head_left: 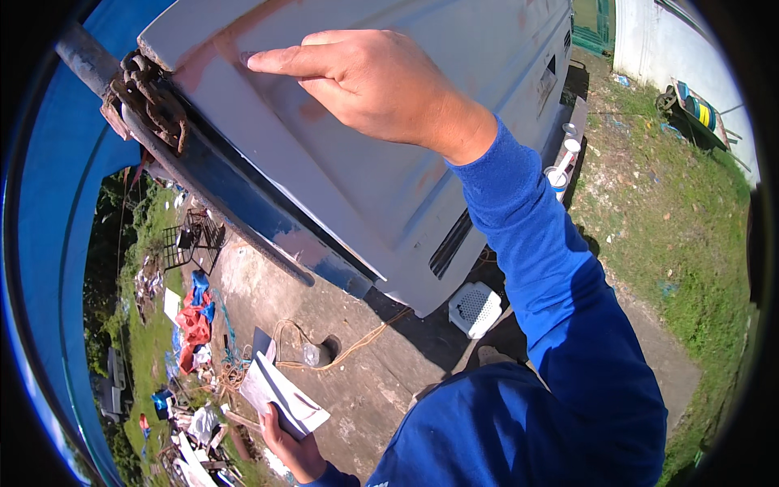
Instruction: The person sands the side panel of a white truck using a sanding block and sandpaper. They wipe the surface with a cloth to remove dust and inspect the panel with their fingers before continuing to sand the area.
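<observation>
My right hand (pixel 365 89) reaches across a grey-white painted vehicle panel (pixel 349 162). Its index finger is stretched out, its tip at a reddish-brown patch (pixel 231 45) near the panel's upper left corner. The other fingers are partly curled, and no tool shows in them. Low on the left, my left hand (pixel 292 446) grips a flat white sheet (pixel 284 390) with a darker streak along it. A dark grey flat piece (pixel 261 342) sticks out past the sheet's far end; how the two are joined is hidden.
A rusty chain (pixel 150 97) wraps a metal bar beside the panel's left edge. Below are a white perforated stool (pixel 475 310), a cord (pixel 365 347) and a clear container (pixel 315 354) on concrete. Open cans (pixel 557 177) stand on a ledge at right. Scrap (pixel 195 325) lies at left.
</observation>
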Demonstrator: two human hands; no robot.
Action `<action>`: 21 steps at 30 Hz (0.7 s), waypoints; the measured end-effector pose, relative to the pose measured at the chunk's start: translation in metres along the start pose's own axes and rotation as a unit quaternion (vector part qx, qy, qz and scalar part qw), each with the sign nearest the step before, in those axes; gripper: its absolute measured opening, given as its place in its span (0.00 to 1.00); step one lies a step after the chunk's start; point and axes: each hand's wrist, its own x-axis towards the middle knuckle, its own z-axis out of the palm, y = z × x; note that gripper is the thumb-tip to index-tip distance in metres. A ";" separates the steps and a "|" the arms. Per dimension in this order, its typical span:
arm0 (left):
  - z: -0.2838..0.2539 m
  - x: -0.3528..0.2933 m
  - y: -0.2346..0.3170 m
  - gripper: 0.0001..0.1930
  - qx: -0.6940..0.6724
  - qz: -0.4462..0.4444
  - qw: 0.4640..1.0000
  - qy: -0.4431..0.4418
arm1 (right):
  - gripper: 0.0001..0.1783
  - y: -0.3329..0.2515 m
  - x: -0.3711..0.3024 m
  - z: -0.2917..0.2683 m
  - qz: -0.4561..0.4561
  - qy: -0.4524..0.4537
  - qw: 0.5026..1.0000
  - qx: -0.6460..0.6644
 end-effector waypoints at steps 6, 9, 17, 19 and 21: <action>0.006 -0.004 -0.001 0.13 -0.010 -0.007 1.000 -0.005 | 0.20 0.004 -0.015 0.015 0.014 -0.039 0.999 0.003; 0.004 0.000 -0.005 0.14 -0.008 -0.006 1.000 -0.001 | 0.22 0.000 -0.019 -0.005 -0.016 -0.078 0.997 0.004; 0.021 -0.016 -0.008 0.16 -0.082 -0.101 0.987 -0.093 | 0.38 -0.147 -0.175 -0.032 0.193 -0.218 0.925 0.245; 0.017 -0.023 -0.014 0.17 -0.057 -0.117 0.986 -0.102 | 0.38 -0.194 -0.201 -0.027 0.166 -0.300 0.910 0.233; 0.009 -0.033 -0.009 0.19 -0.069 -0.188 0.966 -0.160 | 0.41 -0.228 -0.216 -0.015 0.176 -0.280 0.907 0.259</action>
